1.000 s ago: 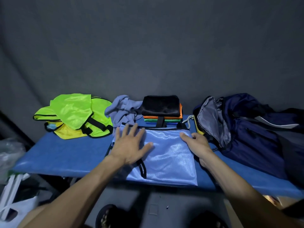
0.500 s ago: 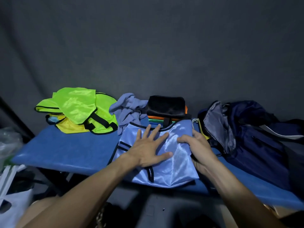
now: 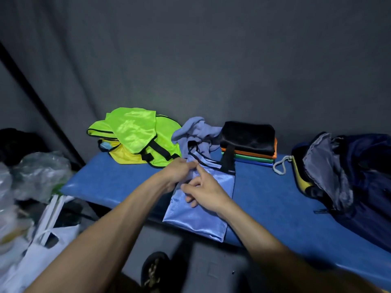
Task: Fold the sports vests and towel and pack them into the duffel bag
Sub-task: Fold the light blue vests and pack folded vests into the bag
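A shiny light-blue sports vest with black trim [image 3: 203, 210] lay folded into a narrow strip across the blue padded bench [image 3: 118, 180], its near end hanging just over the front edge. The person's left hand [image 3: 179, 169] gripped the vest's upper left edge, fingers curled round the fabric near the black-edged strap. The right hand [image 3: 204, 192] rested on the middle of the strip, forefinger stretched out toward the left hand's fingertips and the other fingers loosely bent against the cloth; I could not tell whether they pinched any of it.

Behind the vest sat a crumpled grey-blue towel [image 3: 195, 132], touching the vest's far end. Just to its right stood a neat stack of folded vests, black on top over orange, green and blue [image 3: 249, 144]. To the left lay a loose heap of neon green and yellow vests with black straps [image 3: 135, 136]. At the right end of the bench the navy duffel bag [image 3: 349, 178] lay open, grey lining showing, a white cord loop [image 3: 281, 166] beside it. Clear and white plastic bags [image 3: 31, 174] sat on the floor to the left.
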Tool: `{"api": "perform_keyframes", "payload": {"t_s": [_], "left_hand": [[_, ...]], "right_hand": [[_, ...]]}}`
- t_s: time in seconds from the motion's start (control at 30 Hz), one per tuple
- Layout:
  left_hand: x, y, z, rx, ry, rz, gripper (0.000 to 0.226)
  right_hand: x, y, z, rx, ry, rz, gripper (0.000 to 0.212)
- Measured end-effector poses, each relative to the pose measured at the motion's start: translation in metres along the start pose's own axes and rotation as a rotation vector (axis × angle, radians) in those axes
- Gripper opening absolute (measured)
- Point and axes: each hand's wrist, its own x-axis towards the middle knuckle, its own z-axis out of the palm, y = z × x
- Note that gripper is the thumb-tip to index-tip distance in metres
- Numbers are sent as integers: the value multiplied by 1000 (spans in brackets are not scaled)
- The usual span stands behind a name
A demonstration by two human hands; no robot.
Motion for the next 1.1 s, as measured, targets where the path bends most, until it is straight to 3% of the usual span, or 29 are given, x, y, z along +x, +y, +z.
{"api": "perform_keyframes", "payload": {"t_s": [0.07, 0.17, 0.2, 0.3, 0.4, 0.57, 0.63, 0.8, 0.87, 0.93, 1.0, 1.1], "left_hand": [[4, -3, -1, 110, 104, 45, 46], [7, -10, -2, 261, 155, 105, 49], [8, -11, -1, 297, 166, 126, 50], [8, -10, 3, 449, 208, 201, 52], [11, -8, 7, 604, 246, 247, 53], [9, -8, 9, 949, 365, 329, 36], [4, -9, 0, 1000, 387, 400, 40], [-25, 1, -18, 921, 182, 880, 22], [-50, 8, -13, 862, 27, 967, 21], [-74, 9, -5, 788, -285, 807, 33], [-87, 2, 3, 931, -504, 585, 61], [-92, -8, 8, 1187, -418, 534, 77]], "right_hand": [[-6, 5, -7, -108, 27, -73, 70], [-27, 12, -22, -477, 38, -320, 33], [-37, 16, -26, -606, 17, -403, 31], [-63, 38, -36, -988, -47, -536, 58], [-77, 63, -42, -1194, -85, -553, 76], [-81, 87, -45, -1438, -5, -677, 74], [-81, 88, -45, -1455, 26, -733, 70], [-79, 87, -45, -1466, 43, -790, 63], [-77, 83, -44, -1468, 37, -769, 60], [-75, 76, -45, -1369, -1, -760, 51], [-73, 66, -48, -1215, -49, -729, 42], [-75, 51, -53, -1113, -68, -639, 37]]}}
